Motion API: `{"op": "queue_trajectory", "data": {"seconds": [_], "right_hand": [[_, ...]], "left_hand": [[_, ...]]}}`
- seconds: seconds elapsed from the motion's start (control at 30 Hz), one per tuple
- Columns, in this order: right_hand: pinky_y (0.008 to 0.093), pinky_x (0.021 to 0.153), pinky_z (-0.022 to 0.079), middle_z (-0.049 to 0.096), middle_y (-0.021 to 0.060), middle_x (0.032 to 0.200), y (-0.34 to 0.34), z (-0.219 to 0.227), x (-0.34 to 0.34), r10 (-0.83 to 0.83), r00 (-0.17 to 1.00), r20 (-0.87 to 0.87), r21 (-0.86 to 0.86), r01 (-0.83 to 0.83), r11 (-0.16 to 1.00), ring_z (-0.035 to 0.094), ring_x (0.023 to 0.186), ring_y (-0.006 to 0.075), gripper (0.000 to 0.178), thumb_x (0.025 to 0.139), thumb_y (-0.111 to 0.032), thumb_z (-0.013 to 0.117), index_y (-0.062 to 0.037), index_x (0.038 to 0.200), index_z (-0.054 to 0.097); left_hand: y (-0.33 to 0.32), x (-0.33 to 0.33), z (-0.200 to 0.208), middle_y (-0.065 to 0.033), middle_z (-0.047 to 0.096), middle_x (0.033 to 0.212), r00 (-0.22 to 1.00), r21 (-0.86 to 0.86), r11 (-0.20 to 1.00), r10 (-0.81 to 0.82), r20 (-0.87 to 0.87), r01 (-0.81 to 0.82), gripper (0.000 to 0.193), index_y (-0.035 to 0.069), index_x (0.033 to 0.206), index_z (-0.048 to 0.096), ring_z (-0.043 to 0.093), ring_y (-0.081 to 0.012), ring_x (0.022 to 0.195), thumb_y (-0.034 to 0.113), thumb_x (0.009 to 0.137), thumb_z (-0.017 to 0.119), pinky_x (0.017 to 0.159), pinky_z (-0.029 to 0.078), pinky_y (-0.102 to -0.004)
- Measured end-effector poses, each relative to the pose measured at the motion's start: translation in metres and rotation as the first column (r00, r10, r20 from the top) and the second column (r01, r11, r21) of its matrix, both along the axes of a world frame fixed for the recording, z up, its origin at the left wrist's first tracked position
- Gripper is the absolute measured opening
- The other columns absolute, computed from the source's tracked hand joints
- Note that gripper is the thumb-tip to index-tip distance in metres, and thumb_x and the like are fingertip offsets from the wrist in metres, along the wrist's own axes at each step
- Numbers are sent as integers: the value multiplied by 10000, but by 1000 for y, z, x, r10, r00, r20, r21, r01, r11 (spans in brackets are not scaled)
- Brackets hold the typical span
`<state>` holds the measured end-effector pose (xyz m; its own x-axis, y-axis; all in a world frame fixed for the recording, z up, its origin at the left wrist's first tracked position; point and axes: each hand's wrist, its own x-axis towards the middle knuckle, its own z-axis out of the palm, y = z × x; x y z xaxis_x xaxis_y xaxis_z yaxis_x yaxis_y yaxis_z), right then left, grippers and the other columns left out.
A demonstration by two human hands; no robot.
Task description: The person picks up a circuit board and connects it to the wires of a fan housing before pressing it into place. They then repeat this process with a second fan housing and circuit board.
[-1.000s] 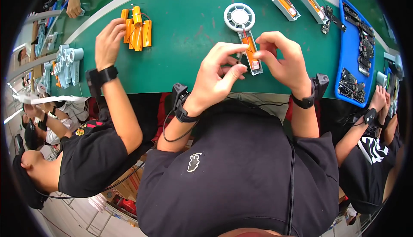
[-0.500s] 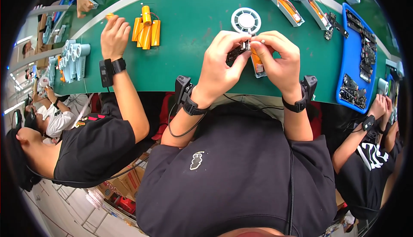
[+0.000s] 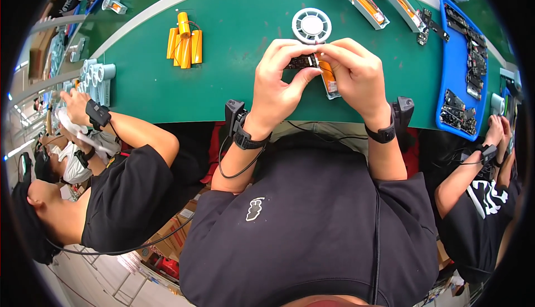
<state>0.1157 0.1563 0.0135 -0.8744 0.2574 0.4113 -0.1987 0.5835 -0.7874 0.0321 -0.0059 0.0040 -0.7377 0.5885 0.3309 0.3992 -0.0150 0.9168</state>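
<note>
My left hand (image 3: 283, 81) pinches a black circuit board (image 3: 301, 62) between thumb and fingers, above the near edge of the green table. My right hand (image 3: 356, 73) is closed at the board's right end, its fingertips around a small wire connector that they mostly hide. Below and between the hands lies a light-blue handheld fan; its round grille head (image 3: 311, 25) points away from me. An orange battery (image 3: 327, 73) sits in the fan's open handle, partly covered by my right hand.
Orange batteries (image 3: 184, 45) are piled at left. Two open fans (image 3: 365, 7) lie at the far right, beside loose boards (image 3: 426, 27). A blue tray (image 3: 444, 87) holds several black boards. Co-workers sit on both sides; the left one's hand (image 3: 78, 106) is near light-blue fan shells (image 3: 100, 78).
My right fingertips have come in against the board's end, and the white connector seen there before is now hidden. The left co-worker's hand has moved from near the batteries toward the fan shells.
</note>
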Motion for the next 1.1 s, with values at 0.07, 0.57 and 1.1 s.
{"op": "queue_trajectory", "data": {"seconds": [0.07, 0.57, 1.1], "right_hand": [[313, 693, 578, 736, 124, 959, 0, 0, 0, -4, 1000, 0, 116, 4, 993, 724, 795, 247, 199, 880, 56, 682, -10, 1051, 759], [346, 704, 569, 735, 146, 939, 4, -6, -1, 66, 997, -52, 102, -60, 993, 715, 801, 295, 122, 915, 28, 658, 10, 1023, 713], [287, 531, 467, 696, 113, 788, 2, 12, 4, 173, 968, 180, -139, -149, 979, 613, 578, 158, 152, 923, -51, 723, 11, 1062, 723]], "left_hand": [[-1, 0, -1, -92, 666, 1075, 1000, -2, 1000, 5, 6, -5, 340, 44, 1116, 727, 691, -218, 949, 14, 793, 828, 829, 570, -325], [3, 5, -10, -95, 702, 1051, 999, 71, 997, 32, -15, -30, 365, 50, 1093, 751, 712, -227, 936, -23, 750, 849, 825, 590, -342], [2, 16, -10, -99, 738, 1017, 912, 19, 978, 200, -359, -207, 358, 40, 1079, 774, 732, -260, 897, -14, 735, 857, 933, 597, -427]]}}
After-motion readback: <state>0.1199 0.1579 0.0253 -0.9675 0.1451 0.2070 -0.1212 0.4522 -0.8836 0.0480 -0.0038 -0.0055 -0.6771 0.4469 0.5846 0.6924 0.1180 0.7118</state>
